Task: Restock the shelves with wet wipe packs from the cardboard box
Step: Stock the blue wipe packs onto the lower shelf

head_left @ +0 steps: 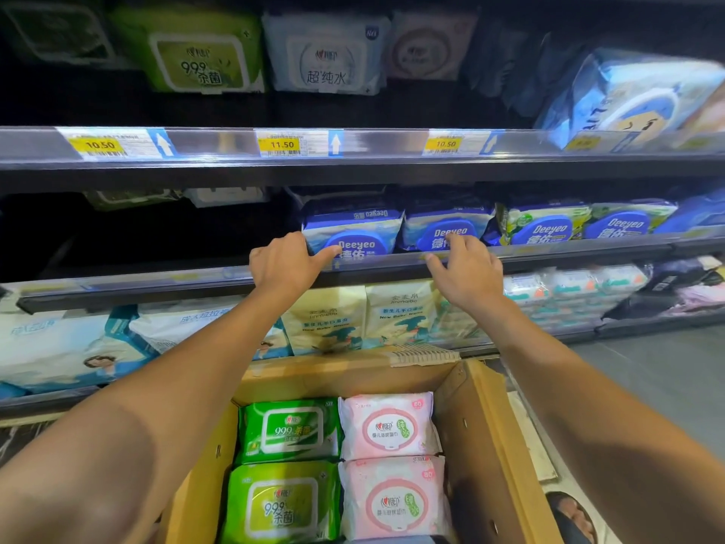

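- Two hands are up at the middle shelf (157, 279); head view, only one there is.
- left hand (288, 265): back to camera, fingers curled at the left edge of the first blue Deeyeo pack (353, 235), thumb laid across its lower front. Fingertips hidden, so can't tell if it grips the pack or just rests against it.
- right hand (467, 268): spread wide, fingers fairly straight, tips touching the front of the second blue Deeyeo pack (447, 229), thumb splayed left over the shelf rail. Holds nothing.
- Both blue packs stand upright at the shelf's front lip, side by side. Green-printed Deeyeo packs (545, 225) carry the row on to the right. The shelf left of the left hand is dark; contents unreadable.
- cardboard box (482, 426): open, low in frame between the forearms, in front of the bottom shelf.
- Inside the box, four wipe packs lie flat, labels up: two green packs (290, 429) in the left column, two pink packs (388, 426) in the right, columns touching.
- Top shelf: a green 99.9 pack (200, 53) just beside a white pack (325, 53), both upright and set back from the edge.
- price tags (281, 144) on the top shelf rail read 10.50, 11.50, 10.50.
- Bottom shelf: cream baby-wipe packs (325, 320) standing behind the box's far flap.
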Demonstrator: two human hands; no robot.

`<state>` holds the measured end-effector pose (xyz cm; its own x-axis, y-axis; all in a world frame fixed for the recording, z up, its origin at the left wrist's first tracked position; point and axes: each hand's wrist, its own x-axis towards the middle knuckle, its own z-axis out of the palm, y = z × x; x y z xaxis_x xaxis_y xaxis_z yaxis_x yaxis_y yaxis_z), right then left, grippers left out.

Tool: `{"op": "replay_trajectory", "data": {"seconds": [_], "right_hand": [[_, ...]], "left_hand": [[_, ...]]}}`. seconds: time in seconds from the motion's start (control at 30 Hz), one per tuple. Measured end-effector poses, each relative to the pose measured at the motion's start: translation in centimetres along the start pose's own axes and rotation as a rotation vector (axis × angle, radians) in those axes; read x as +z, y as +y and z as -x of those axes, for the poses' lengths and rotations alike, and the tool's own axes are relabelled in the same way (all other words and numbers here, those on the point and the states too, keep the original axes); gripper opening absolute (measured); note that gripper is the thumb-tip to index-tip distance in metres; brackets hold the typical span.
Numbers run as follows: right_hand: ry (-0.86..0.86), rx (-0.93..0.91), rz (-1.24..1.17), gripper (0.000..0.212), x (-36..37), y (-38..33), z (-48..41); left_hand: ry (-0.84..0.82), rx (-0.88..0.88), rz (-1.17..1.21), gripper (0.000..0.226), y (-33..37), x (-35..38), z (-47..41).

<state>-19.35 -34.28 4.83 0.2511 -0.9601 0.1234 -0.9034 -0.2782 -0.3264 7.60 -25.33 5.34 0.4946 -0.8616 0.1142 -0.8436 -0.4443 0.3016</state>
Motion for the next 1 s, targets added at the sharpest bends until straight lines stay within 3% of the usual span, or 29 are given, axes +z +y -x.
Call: {"op": "replay_trajectory", "data": {"seconds": [0.5, 0.8, 1.0], "right_hand": [[-0.078, -0.086, 0.093, 0.065, -1.1, -0.4, 2.4], [-0.076, -0.179, 0.080, 0.068, -3.0, -1.4, 8.5], [-0.113, -0.226, 0.038, 0.071, -3.9, -3.9, 13.1]], "left_hand": [[-0.090, -0.033, -0.015, 0.058, 0.0, -0.6, 1.2], [-0.080, 0.174, -0.199, 0.081, -3.1, -2.5, 7.6], [-0.064, 0.322, -0.253, 0.082, -5.1, -3.9, 14.2]]}}
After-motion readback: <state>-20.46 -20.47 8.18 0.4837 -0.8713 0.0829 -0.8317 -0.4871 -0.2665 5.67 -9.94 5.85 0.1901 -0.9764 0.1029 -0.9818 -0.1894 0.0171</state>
